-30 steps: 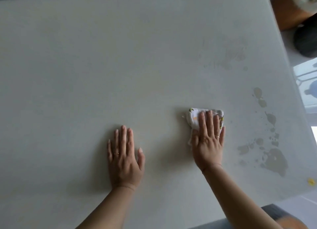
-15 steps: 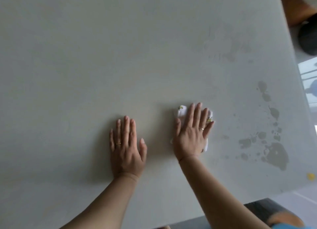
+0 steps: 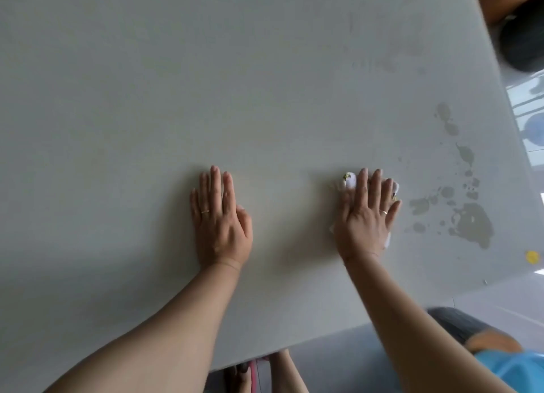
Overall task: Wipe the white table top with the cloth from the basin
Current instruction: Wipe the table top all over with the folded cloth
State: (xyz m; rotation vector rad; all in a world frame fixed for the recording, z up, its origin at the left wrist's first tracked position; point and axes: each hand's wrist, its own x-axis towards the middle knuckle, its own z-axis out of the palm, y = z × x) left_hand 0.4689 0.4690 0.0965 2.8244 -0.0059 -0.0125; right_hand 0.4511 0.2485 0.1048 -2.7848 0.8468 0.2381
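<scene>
The white table top [image 3: 206, 83] fills most of the view. My right hand [image 3: 366, 216] lies flat on the small white cloth [image 3: 349, 181] with yellow-green print and presses it onto the table. Only the cloth's edges show past my fingers and beside my wrist. My left hand [image 3: 220, 216] rests flat on the bare table, fingers together, holding nothing. Wet patches [image 3: 471, 224] lie on the table just right of my right hand.
A small yellow spot [image 3: 532, 257] sits near the table's right edge. A blue basin [image 3: 518, 369] shows at the bottom right below the table edge. Dark round objects [image 3: 524, 45] stand beyond the top right corner. My feet [image 3: 265, 375] show under the near edge.
My right hand slid the cloth left toward my left hand, then back right toward the wet patches. My left hand stayed flat in place.
</scene>
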